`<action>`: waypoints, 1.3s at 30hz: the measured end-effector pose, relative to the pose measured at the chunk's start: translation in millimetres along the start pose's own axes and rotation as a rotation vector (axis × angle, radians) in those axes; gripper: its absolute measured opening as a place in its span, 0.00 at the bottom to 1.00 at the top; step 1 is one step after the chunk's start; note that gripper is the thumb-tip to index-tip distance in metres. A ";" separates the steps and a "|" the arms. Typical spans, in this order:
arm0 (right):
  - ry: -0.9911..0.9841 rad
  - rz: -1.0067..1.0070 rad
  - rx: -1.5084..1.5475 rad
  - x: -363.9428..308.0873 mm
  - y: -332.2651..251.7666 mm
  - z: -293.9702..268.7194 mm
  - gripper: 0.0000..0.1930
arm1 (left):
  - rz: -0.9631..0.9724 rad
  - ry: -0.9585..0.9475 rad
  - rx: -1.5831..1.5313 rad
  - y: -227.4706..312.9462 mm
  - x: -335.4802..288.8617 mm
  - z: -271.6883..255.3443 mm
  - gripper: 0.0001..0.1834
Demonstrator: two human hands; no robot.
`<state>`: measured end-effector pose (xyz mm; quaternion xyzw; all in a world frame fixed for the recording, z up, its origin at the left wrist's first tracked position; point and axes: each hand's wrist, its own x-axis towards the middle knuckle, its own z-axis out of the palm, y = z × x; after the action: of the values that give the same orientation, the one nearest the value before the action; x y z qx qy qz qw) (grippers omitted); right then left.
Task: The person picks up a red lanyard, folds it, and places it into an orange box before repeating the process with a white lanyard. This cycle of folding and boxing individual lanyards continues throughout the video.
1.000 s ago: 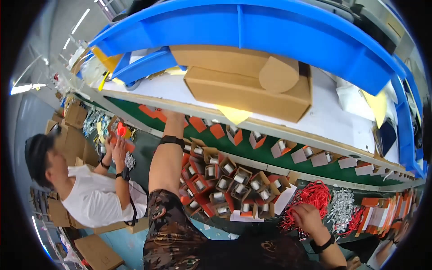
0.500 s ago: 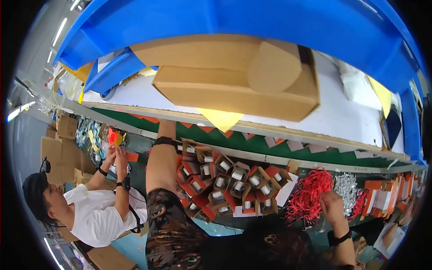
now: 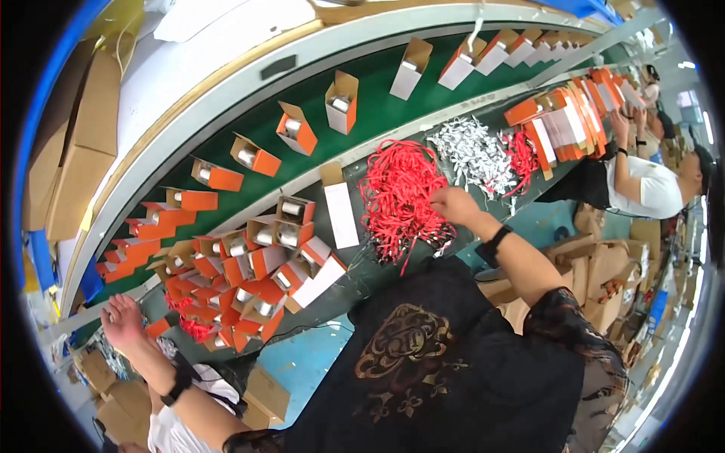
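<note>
My left hand (image 3: 124, 323) is raised at the lower left with its fingers apart and nothing in them. It is beside the near edge of the green conveyor belt (image 3: 226, 202), left of a cluster of open orange boxes (image 3: 253, 291) with white-and-clear items inside. Over the right edge of a tangled heap of red straps (image 3: 400, 189) is my right hand (image 3: 455, 205). Its fingers are pressed together at the straps; whatever is between them is hidden. A white-sided box (image 3: 341, 215) lies between the heap and the cluster.
A row of open orange-and-white boxes (image 3: 291, 128) stands along the belt. Silver-white small pieces (image 3: 472, 155) and stacked flat orange cartons (image 3: 563, 124) lie to the right. Co-workers (image 3: 642, 181) are at the far right, and a white sleeve (image 3: 189, 423) shows at lower left.
My view has swung right and down from the shelf to the belt and bench. My left arm, which reached over the belt, is drawn back. My right hand stays by the red straps.
</note>
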<state>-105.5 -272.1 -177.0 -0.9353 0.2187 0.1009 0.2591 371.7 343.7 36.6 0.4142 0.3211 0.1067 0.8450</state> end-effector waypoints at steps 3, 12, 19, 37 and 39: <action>-0.015 -0.084 0.193 25.5 -24.3 27.5 0.11 | -0.104 -0.151 -0.011 22.4 -112.1 -42.3 0.14; 0.045 -0.393 -0.320 24.9 -34.5 53.7 0.07 | -0.215 -0.676 0.067 -70.2 -375.6 -80.7 0.11; -0.132 -0.450 0.615 9.4 -80.4 -70.9 0.07 | -0.040 -0.543 0.227 -177.4 -421.0 -100.1 0.10; -0.100 -0.790 -0.349 -120.0 -221.9 -349.4 0.10 | -0.014 -1.591 0.316 -273.5 -489.0 32.5 0.19; -0.036 -0.760 -0.278 -117.3 -216.6 -353.9 0.10 | 0.036 -1.500 0.386 -288.4 -468.9 18.7 0.24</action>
<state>-82.6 -250.6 253.0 -0.9738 -0.1630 0.0427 0.1529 -2.7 -60.2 36.3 0.5208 -0.3310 -0.2463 0.7474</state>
